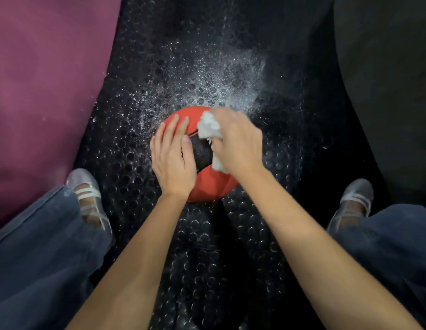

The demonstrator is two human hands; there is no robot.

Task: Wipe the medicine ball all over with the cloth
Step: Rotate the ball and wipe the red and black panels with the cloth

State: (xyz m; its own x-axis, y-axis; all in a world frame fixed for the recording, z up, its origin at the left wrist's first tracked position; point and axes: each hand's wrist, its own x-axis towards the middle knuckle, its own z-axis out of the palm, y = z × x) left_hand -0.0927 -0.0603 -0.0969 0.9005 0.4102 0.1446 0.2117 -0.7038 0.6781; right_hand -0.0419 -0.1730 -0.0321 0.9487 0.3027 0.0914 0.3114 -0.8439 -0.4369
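Half the medicine ball (208, 186) hand-covered.

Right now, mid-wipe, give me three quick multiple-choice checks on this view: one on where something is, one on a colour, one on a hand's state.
1. Where does the medicine ball sit?
A. On the studded black floor mat, between the two shoes
B. On the purple mat
C. Lifted clear of the floor

2. What colour is the cloth?
A. Blue
B. White
C. Yellow

3. What is the left hand doing?
A. Gripping the cloth
B. Hanging idle away from the ball
C. Resting on the ball with fingers fairly straight

Answers:
1. A: the ball rests on the floor mat, with the left shoe and right shoe to either side.
2. B: the bunched cloth in the grip of the right hand is white.
3. C: the left palm lies flat on the ball's left side, holding nothing.
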